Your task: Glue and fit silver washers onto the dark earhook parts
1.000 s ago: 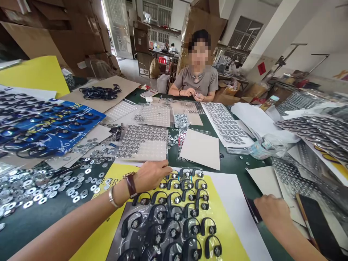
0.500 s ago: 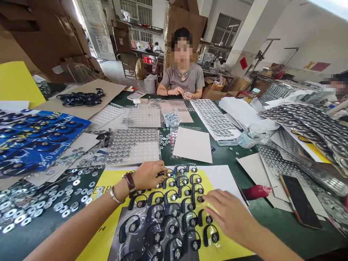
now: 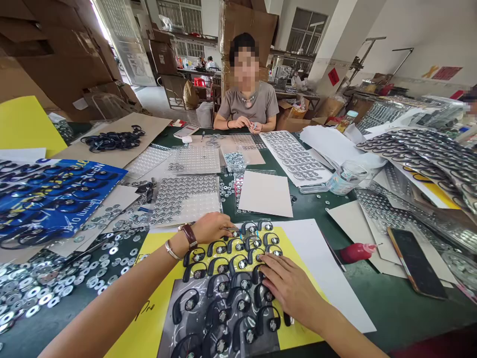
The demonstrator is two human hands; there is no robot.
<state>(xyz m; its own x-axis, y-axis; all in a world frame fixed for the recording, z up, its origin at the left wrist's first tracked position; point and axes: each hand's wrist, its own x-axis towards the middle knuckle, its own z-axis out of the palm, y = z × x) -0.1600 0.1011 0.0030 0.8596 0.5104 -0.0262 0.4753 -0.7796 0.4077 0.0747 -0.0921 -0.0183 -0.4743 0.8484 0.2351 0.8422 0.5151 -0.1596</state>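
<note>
Rows of black ear-hook earphone pieces (image 3: 241,304) with silver round centres lie on a yellow printed sheet (image 3: 137,293) with a dark panel, a clear film over them. At the far row, my left hand (image 3: 213,227) has its fingers bent and pressed together on the sheet by a hook. What its fingertips hold, if anything, is hidden. My right hand (image 3: 288,286) lies over the pieces on the right, fingers stretched out, its fingertips touching one piece and covering parts of others.
Loose metal washers (image 3: 44,298) spread at left beside a blue sheet of ear hooks (image 3: 85,199). Beyond are a tray of silver discs (image 3: 179,196) and a blank card (image 3: 265,193). A red bottle (image 3: 357,252) and a phone (image 3: 416,261) lie right. A co-worker (image 3: 246,102) sits opposite.
My right hand has moved left and slightly up over the pieces. My left hand has shifted a little right and away from me. The camera view has tilted slightly.
</note>
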